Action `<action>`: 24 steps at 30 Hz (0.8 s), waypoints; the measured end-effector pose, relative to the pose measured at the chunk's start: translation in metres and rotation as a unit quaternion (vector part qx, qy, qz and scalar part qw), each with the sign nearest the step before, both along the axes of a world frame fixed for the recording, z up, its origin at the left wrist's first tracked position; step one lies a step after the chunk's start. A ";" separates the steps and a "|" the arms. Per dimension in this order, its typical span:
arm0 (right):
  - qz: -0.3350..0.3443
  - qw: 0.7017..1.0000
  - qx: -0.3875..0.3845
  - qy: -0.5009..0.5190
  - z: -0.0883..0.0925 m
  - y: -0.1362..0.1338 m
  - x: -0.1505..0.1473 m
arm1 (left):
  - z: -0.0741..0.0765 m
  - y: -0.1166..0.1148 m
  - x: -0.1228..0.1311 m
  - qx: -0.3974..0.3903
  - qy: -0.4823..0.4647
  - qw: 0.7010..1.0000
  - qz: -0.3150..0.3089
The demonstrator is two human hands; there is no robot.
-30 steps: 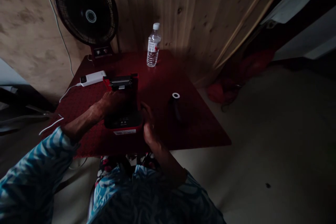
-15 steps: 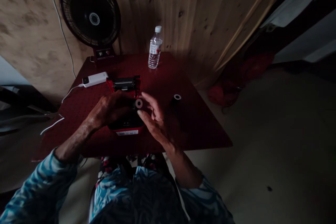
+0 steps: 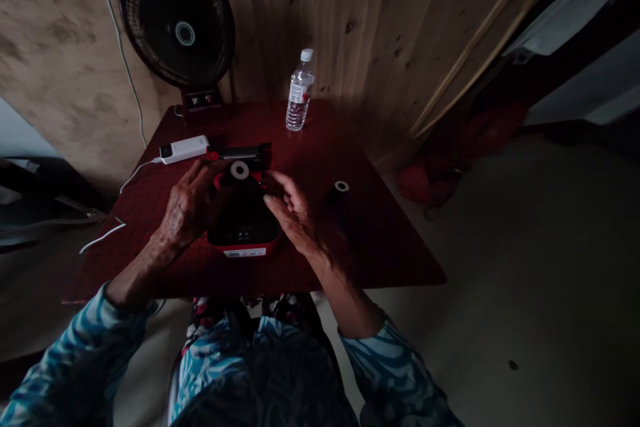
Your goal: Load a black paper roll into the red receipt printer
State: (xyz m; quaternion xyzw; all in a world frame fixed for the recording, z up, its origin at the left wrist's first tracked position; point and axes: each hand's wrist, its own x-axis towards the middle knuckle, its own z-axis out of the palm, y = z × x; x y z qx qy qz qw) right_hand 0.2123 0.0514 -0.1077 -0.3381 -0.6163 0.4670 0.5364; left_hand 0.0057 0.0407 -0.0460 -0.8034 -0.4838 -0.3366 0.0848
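Observation:
A small roll (image 3: 239, 170) with a pale ring-shaped end and a dark hole is in the fingers of my left hand (image 3: 186, 203), above a red and black desktop printer (image 3: 243, 230). The printer's lid (image 3: 257, 155) is raised at the back, and a label is on its front edge. My right hand (image 3: 295, 217) is at the printer's right side, thumb and fingers apart with nothing seen between them. Whether its fingertips touch the casing I cannot tell. A second dark roll (image 3: 341, 186) with a pale end stands to the right on the table.
The dark red table (image 3: 390, 260) has a water bottle (image 3: 299, 93) at the back and a fan (image 3: 183, 33) behind it on the left. A white device (image 3: 184, 149) with a cable lies left of the printer. A wooden wall (image 3: 360, 33) rises behind.
My left hand has moved the roll left and away from me, towards the raised lid. The rear black interior shows more. My right hand has stayed almost in place.

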 end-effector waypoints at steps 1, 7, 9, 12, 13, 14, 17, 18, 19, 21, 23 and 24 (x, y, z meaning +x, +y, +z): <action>-0.001 1.000 -0.003 0.007 0.003 -0.001 0.002 | 0.003 -0.002 0.002 0.001 -0.020 1.000 -0.008; -0.005 0.996 0.077 -0.051 0.049 -0.014 0.017 | 0.016 -0.011 0.016 0.042 -0.004 0.998 -0.040; -0.033 0.987 0.120 -0.104 0.065 -0.019 0.020 | 0.018 -0.012 0.023 0.048 0.021 0.998 -0.038; -0.078 0.968 0.174 -0.163 0.075 -0.021 0.021 | 0.019 -0.011 0.034 0.022 0.036 0.998 -0.042; -0.090 0.962 0.188 -0.175 0.075 -0.021 0.021 | 0.020 -0.009 0.038 0.008 0.035 0.999 -0.038; -0.099 0.957 0.200 -0.184 0.074 -0.021 0.022 | 0.021 -0.008 0.042 -0.005 0.034 0.999 -0.034; -0.108 0.945 0.229 -0.206 0.071 -0.021 0.025 | 0.023 -0.004 0.052 -0.031 0.032 0.999 -0.024; -0.110 0.942 0.237 -0.211 0.071 -0.019 0.027 | 0.024 -0.003 0.055 -0.033 0.030 0.999 -0.026; -0.114 0.940 0.241 -0.214 0.073 -0.017 0.030 | 0.024 -0.003 0.056 -0.035 0.026 0.999 -0.032; -0.124 0.939 0.234 -0.221 0.078 -0.003 0.041 | 0.025 -0.005 0.056 -0.042 0.010 0.998 -0.044; -0.139 0.938 0.210 -0.237 0.084 0.024 0.058 | 0.026 -0.008 0.050 -0.048 -0.015 0.998 -0.044; -0.153 0.936 0.198 -0.248 0.084 0.042 0.068 | 0.026 -0.011 0.046 -0.047 -0.033 0.998 -0.038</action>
